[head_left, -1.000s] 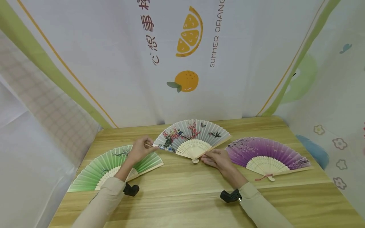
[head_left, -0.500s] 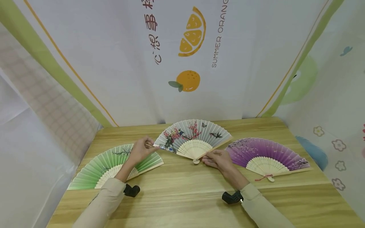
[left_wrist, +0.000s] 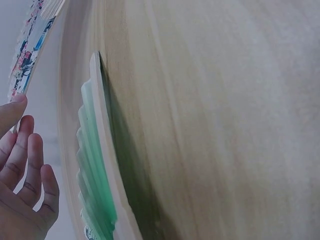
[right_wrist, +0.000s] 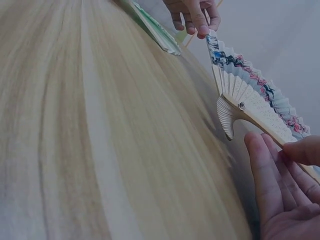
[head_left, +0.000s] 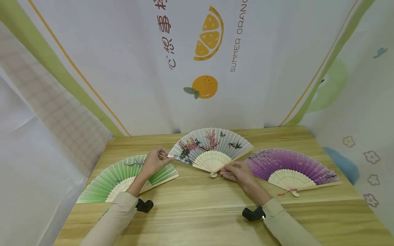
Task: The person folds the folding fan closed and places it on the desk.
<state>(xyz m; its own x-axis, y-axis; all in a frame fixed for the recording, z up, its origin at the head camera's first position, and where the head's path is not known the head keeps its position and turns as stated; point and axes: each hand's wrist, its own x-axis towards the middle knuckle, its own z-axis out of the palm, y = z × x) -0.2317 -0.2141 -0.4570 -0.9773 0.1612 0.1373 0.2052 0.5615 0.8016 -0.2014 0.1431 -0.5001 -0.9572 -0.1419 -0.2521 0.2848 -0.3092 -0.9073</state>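
Spread wide between both hands is a white folding fan (head_left: 212, 150) with pink blossoms, birds and a butterfly. My left hand (head_left: 155, 161) pinches its left end between thumb and fingers. At the other side my right hand (head_left: 238, 174) pinches the right outer rib, close to the pivot. The right wrist view shows the fan (right_wrist: 250, 92) raised off the table, its rivet and rounded rib ends facing the camera. Beneath my left forearm lies an opened green folding fan (head_left: 107, 184), partly hidden. An opened purple folding fan (head_left: 286, 167) rests to the right of my right hand.
The wood-grain table (head_left: 197, 212) carries all this. Behind it hangs a white cloth (head_left: 138, 102) printed with oranges, and more cloth drapes the left and right sides. A red cord (head_left: 287, 192) is tied at the purple fan's pivot.
The view has shifted slightly, so everything sits a little farther right in the picture. Both hands keep their hold on the white fan, which stays spread in the same place.
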